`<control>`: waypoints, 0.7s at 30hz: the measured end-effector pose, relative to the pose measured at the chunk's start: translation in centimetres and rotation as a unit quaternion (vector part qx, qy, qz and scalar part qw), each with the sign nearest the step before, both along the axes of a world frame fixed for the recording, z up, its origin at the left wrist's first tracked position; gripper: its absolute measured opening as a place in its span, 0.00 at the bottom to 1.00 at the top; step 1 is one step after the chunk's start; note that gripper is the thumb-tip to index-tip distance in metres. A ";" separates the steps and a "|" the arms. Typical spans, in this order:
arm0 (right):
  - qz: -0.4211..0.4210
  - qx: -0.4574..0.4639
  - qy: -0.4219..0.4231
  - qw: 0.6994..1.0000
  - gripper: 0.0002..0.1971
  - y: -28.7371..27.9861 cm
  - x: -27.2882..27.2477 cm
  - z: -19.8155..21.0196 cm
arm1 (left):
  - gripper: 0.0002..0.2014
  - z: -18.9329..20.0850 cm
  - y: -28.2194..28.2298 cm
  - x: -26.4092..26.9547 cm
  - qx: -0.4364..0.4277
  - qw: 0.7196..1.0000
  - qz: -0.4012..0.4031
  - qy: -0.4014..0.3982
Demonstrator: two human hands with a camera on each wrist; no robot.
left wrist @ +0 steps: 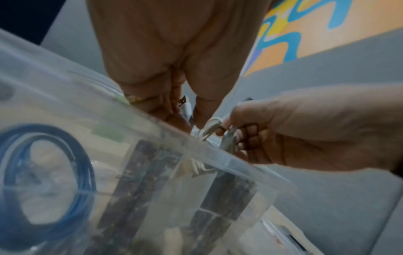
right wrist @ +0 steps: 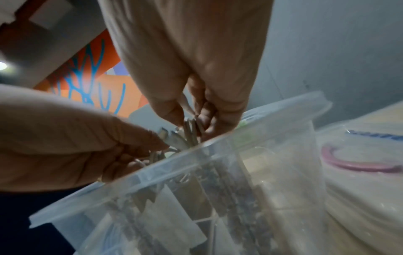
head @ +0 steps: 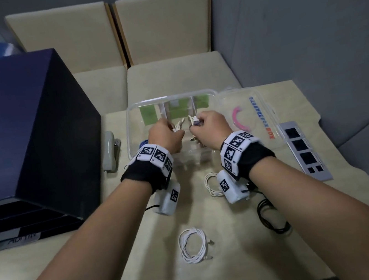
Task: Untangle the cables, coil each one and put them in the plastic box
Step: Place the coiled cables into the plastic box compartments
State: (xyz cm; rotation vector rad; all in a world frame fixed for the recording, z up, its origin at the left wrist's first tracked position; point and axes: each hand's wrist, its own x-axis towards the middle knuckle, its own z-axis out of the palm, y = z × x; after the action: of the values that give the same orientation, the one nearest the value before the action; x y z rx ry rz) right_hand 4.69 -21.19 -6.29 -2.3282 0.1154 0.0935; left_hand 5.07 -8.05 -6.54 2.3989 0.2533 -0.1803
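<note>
Head view shows both hands raised over the clear plastic box (head: 130,133) at the far middle of the desk (head: 245,262), sharing one small bundle of white cable (head: 180,125) held above the box's open top. That bundle runs roughly left to right between the hands, with short ends hanging down into the box. Fingers of the left hand (head: 166,135) are curled and pinch its left part, a metal USB plug (left wrist: 184,103) poking up between them; fingers of the right hand (head: 210,128) are curled too, pinching the other part beside a second plug. The box is thin, see-through plastic with a rounded rim and inner dividers; a coiled blue cable (left wrist: 82,163) lies in its left compartment. Its clear lid (head: 247,116) lies just right of it, pink handle showing. On the near desk lie a loosely coiled white cable (head: 194,246), another white coil (head: 211,183) near the right wrist, and a black cable (head: 272,220) toward the right edge.
</note>
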 end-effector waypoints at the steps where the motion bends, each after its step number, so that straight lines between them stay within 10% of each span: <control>1: -0.005 -0.030 0.000 1.000 0.07 0.2 0.1 0.0 | 0.17 -0.1 -0.1 0.2 0.014 1.000 -0.003 -0.010; 12: 0.003 -0.042 -0.023 0.999 0.09 -1.0 -1.0 0.0 | 0.12 0.5 1.5 -1.6 0.020 0.994 -0.057 -0.093; 21: 0.037 -0.025 0.007 0.999 0.03 -2.7 -8.4 -2.8 | 0.07 -2.7 1.7 -10.3 0.107 0.892 -0.421 0.123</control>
State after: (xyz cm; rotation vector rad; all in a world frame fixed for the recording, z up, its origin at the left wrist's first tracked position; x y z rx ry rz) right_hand -3.73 -23.84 -9.09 -2.3829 0.0400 0.1458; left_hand -5.19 -6.39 -9.24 2.5454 -0.7139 -0.8917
